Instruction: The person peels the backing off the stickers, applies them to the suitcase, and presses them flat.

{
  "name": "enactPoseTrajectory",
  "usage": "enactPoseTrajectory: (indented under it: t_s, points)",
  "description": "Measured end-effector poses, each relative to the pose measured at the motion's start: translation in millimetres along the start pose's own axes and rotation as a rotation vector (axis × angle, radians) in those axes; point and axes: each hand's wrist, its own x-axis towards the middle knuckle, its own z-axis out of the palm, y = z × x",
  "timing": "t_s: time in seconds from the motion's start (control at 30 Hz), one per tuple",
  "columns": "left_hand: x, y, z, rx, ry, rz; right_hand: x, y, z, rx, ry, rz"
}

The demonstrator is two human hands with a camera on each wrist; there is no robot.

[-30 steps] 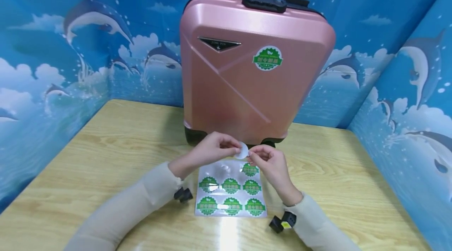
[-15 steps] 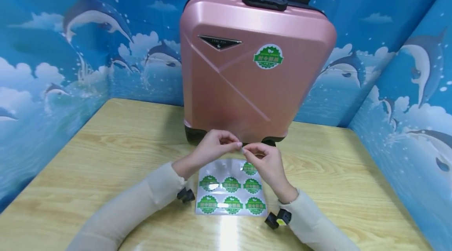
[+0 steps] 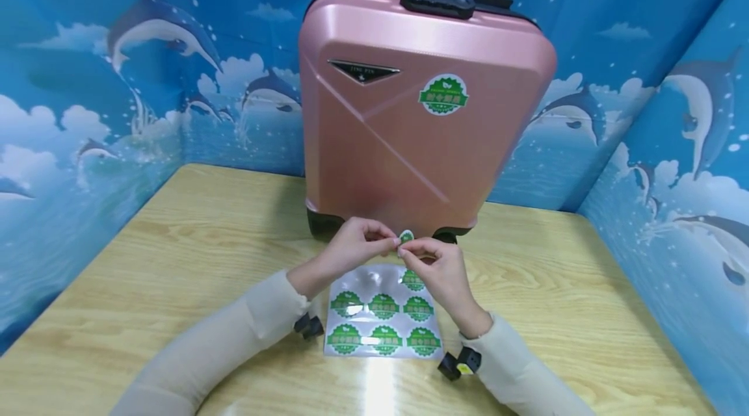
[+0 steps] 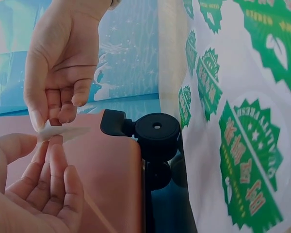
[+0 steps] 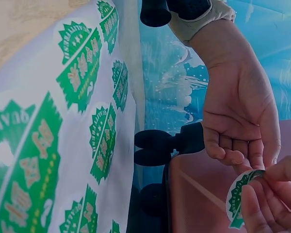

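Observation:
A round green-and-white sticker (image 3: 406,235) is held up between both hands in front of the suitcase's lower edge. My left hand (image 3: 355,246) pinches its left side between thumb and fingertips, and my right hand (image 3: 440,268) pinches it from the right. The right wrist view shows the sticker's (image 5: 236,195) green printed face; from the left wrist, the sticker (image 4: 63,131) appears nearly edge-on and pale. Below the hands lies a sticker sheet (image 3: 365,281) with several green stickers and bare spots in its top row. The pink suitcase (image 3: 404,162) stands upright behind.
One like sticker (image 3: 443,95) is on the suitcase's upper right, beside a dark triangular badge (image 3: 364,71). The suitcase stands at the back of the wooden table (image 3: 234,227). Blue dolphin-print curtains (image 3: 234,32) surround the table.
The sticker has turned from showing its white back to showing part of its green face above the fingers. My right hand has moved slightly left and up, closer to my left.

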Motion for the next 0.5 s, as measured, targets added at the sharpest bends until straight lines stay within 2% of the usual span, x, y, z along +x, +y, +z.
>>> enactPoseTrajectory:
  t_s: [0.27,0.5]
  points:
    - [-2.0,1.5,0.8,0.028,0.015,0.006,-0.5,-2.4,0.0,0.01,-0.011,0.019]
    - [-3.6,3.6,-6.1,0.037,0.014,0.039,-0.7,-4.6,-1.3,0.021,-0.013,0.048]
